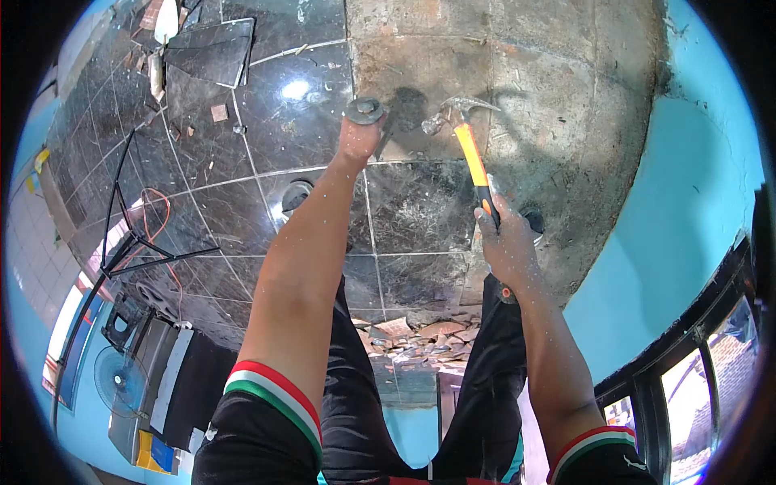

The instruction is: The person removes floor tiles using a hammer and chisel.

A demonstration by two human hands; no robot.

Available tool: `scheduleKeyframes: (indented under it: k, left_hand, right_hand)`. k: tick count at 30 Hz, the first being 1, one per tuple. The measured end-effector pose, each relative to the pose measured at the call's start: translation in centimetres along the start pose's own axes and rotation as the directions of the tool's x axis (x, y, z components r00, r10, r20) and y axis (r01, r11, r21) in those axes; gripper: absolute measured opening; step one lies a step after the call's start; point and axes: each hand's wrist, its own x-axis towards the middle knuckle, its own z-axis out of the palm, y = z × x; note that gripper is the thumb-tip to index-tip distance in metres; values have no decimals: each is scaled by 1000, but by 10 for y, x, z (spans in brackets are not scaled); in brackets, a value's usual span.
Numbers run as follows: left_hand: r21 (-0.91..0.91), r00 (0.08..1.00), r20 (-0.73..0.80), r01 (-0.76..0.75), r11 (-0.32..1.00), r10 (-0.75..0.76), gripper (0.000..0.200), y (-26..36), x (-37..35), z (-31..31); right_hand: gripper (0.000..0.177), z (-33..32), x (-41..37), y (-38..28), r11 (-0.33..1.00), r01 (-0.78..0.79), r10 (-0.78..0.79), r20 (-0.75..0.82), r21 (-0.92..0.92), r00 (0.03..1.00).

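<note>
My left hand [360, 141] is closed around a chisel with a round grey guard [365, 110], held upright near the edge where black tiles meet bare cement. Its shaft and tip are mostly hidden by the hand. To the right, my right hand [509, 242] grips a claw hammer [470, 153] by the black end of its yellow-orange handle. The hammer's metal head is raised, apart from the chisel, over the rough cement [550, 97]. Scratched black floor tiles [412, 202] lie below both hands.
Broken tile pieces [428, 339] are heaped between my legs. A loose black tile [214, 52] and a trowel [166, 23] lie at upper left. A black tripod stand [133, 238] with an orange cord and a fan [120, 380] stand left. A blue wall [679, 202] runs along the right.
</note>
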Motion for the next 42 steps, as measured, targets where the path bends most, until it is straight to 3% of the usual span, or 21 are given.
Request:
scheduleKeyframes:
  k: [3, 6, 12, 14, 17, 21, 23, 24, 27, 28, 31, 32, 33, 36, 38, 40, 41, 42]
  left_hand:
    - [1, 1000, 7, 8, 1000, -8, 14, -5, 4, 2]
    - [-152, 998, 44, 47, 987, -41, 18, -4, 2, 4]
    - [57, 999, -8, -34, 998, 34, 25, 10, -5, 12]
    - [45, 999, 0, -46, 998, 46, 27, 7, 0, 9]
    - [63, 999, 3, -53, 997, 53, 27, -11, 12, 5]
    - [-37, 997, 3, 77, 996, -77, 25, -18, 13, 3]
    - [-35, 1000, 14, 28, 999, -27, 25, -18, 13, 4]
    - [-35, 1000, 20, 5, 999, -4, 25, -22, 12, 6]
    - [-97, 985, 17, -170, 981, 172, 27, -27, 14, 10]
    - [-50, 989, 11, -148, 988, 149, 27, -25, 13, 9]
    - [23, 996, 37, -80, 997, 80, 26, -16, 8, 4]
    - [-40, 1000, 25, -5, 999, 6, 26, -15, 7, 5]
    - [33, 998, 39, -56, 998, 55, 27, -18, 7, 5]
    - [229, 970, 67, -243, 943, 233, 27, -27, 16, 1]
    - [278, 945, 65, -325, 904, 319, 26, -37, 17, 2]
    - [210, 954, 16, -295, 932, 299, 24, -32, 15, 5]
    - [142, 966, -17, -254, 957, 258, 23, -26, 12, 8]
    - [34, 983, -36, -180, 983, 182, 23, -27, 9, 10]
  right_hand:
    - [36, 4, -1, 1, 998, 35, -33, -50, 45, 998]
    - [41, -3, 2, -6, 997, 11, -9, -21, 74, 1000]
    - [46, -1, 7, -13, 987, 122, -112, -96, 104, 989]
    - [43, -4, 9, -23, 979, 189, -178, -133, 72, 975]
    - [48, -14, 11, -51, 941, 277, -250, -153, 192, 956]
    - [50, -32, 5, -95, 970, 243, -239, -110, 25, 965]
    - [51, -28, 10, -100, 960, 279, -278, -112, -11, 954]
    - [53, -24, 18, -97, 960, 271, -273, -25, -75, 962]
    - [54, -14, 26, -97, 975, 152, -134, 116, -163, 984]
    - [53, -12, 26, -96, 949, 278, -280, 7, -150, 960]
    - [53, -45, 23, -121, 945, 283, -284, 14, -162, 959]
    - [53, -55, 19, -130, 935, 341, -349, -76, -98, 934]
    - [53, -63, 15, -139, 915, 401, -401, -169, -39, 900]
    - [50, -65, -1, -168, 812, 502, -292, -539, 298, 790]
    - [53, -53, 6, -158, 752, 589, -354, -574, 295, 739]
    - [55, -34, 15, -130, 860, 510, -433, -534, -4, 726]
    - [53, -21, 21, -111, 960, 274, -280, -253, -60, 926]
    - [44, -2, 42, -77, 964, 193, -195, 7, -185, 981]
